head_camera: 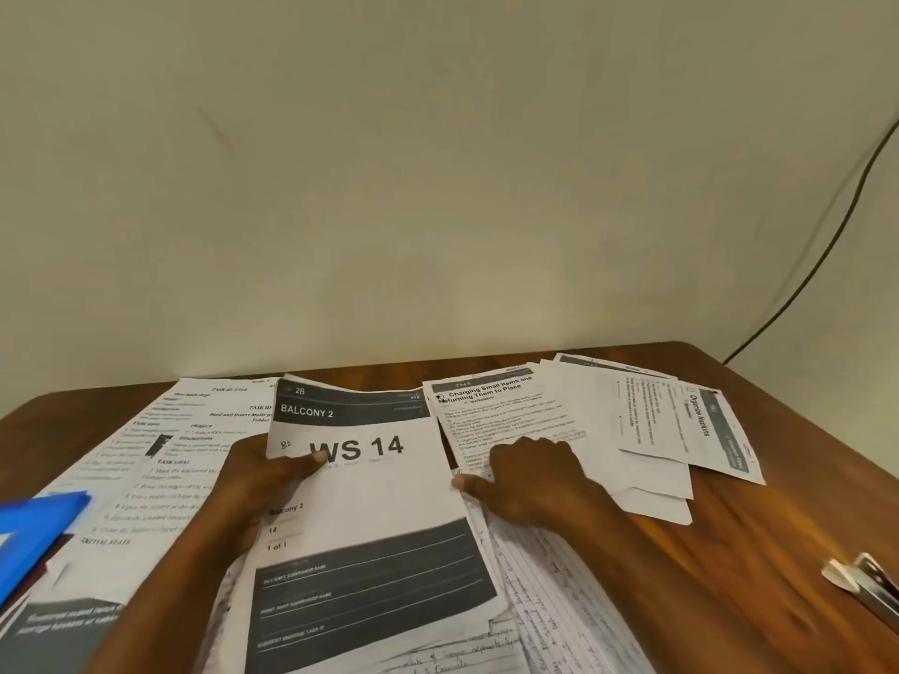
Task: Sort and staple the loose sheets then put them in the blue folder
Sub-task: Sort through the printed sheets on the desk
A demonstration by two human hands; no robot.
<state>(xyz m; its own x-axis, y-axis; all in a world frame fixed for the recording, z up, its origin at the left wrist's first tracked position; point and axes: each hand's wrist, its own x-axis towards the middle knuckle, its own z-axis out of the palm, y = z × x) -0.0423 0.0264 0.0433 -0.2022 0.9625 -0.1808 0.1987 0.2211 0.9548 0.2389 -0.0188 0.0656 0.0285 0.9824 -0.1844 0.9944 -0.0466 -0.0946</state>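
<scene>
The person was in the sorting stage. The left hand (265, 471) held the "WS 14" sheet (369, 498) at its left edge in the centre of the frame, thumb on the print and fingers curled beneath, lifting it over the handwritten lined pages (549, 600) at the bottom. The right hand (528, 476) lay on the "Charging Small Items" sheet (506, 415), fingers loosely bent and pressing on the paper without closing round it.

More loose sheets spread across the wooden tabletop (759, 542): the task-description sheets (160, 459) at the left and the "Organize Napkins" sheet (705, 425) at the right, turned sideways. The blue folder (34, 532) showed at the lower left edge, lying partly over those sheets. The stapler (871, 583) sat at the lower right edge, well apart from the papers.

To do this step well, the person would probably need to match headings, turn the sideways sheets to one orientation, and square each set's edges on the tabletop before reaching for the stapler. Lifting one sheet at a time would likely keep neighbours from sliding.
</scene>
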